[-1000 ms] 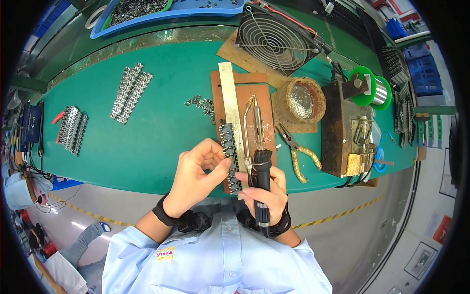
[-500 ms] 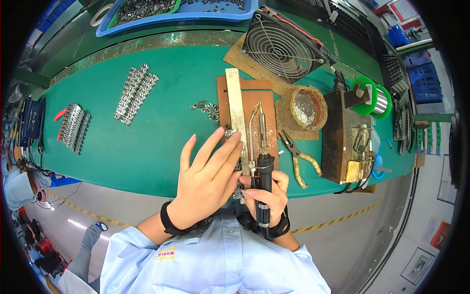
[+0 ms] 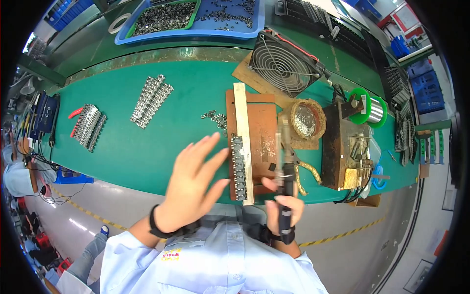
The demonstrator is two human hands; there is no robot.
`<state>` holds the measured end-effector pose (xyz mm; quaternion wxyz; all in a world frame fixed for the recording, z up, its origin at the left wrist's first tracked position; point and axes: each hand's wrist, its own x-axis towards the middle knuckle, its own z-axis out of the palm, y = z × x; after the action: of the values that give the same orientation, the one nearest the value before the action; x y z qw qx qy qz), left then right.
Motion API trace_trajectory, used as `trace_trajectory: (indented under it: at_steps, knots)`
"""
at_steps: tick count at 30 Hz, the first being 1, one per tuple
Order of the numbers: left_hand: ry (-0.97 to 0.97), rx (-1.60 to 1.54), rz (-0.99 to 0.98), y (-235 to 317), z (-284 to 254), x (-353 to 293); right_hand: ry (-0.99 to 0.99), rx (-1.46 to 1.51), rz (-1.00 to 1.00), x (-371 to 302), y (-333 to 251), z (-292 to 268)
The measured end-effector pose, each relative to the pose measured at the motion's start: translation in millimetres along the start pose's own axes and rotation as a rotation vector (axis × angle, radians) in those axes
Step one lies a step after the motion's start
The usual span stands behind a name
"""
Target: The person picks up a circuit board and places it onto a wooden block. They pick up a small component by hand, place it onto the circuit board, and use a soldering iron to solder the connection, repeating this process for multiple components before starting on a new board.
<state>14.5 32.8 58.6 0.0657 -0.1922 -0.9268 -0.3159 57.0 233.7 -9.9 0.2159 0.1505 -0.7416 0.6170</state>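
My left hand (image 3: 188, 183) hovers left of a brown board (image 3: 262, 127), its fingers spread and nothing in them. On that board lies a long pale metal bar (image 3: 242, 117). Along the bar's left side runs a row of small black parts with metal pins (image 3: 238, 169). My right hand (image 3: 293, 205) is wrapped round the black handle of a soldering iron (image 3: 287, 182), right of the bar. The iron's tip points away from me and is blurred. Small loose metal parts (image 3: 214, 117) lie beside the board's left edge.
Pliers (image 3: 308, 170) with yellowed handles lie partly behind the iron. Beyond stand a round crusted pot (image 3: 307, 120), a fan (image 3: 284, 63), a solder spool (image 3: 376, 109) and a metal box (image 3: 334, 147). Metal strips (image 3: 152, 100) and a red-handled tool (image 3: 75, 112) lie left; a blue tray (image 3: 225, 33) stands behind.
My left hand has lifted off the bar and moved left, uncovering the row of black parts. My right hand has carried the soldering iron to the right, away from the bar. The view has shifted slightly.
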Motion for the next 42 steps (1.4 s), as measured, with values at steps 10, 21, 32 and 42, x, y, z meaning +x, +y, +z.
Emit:
trace_trajectory:
  at_steps: [10, 21, 32, 42]
  knots:
    - [-0.221, -0.137, -0.099, -52.3, -16.3, 55.6, 0.030, 0.063, -0.004, 6.3, 9.1, -16.8]
    - [-0.304, -0.080, -0.020, -49.1, 11.0, 72.4, -0.034, -0.008, -0.023, 8.6, 12.6, -24.1]
    - [-0.327, -0.216, -0.087, -36.6, -7.9, 45.4, -0.040, 0.015, 0.030, 6.9, 14.9, -22.9]
    - [-0.332, -0.133, -0.083, -66.4, 7.4, 94.9, -0.041, -0.039, -0.032, 7.1, 14.0, -23.2]
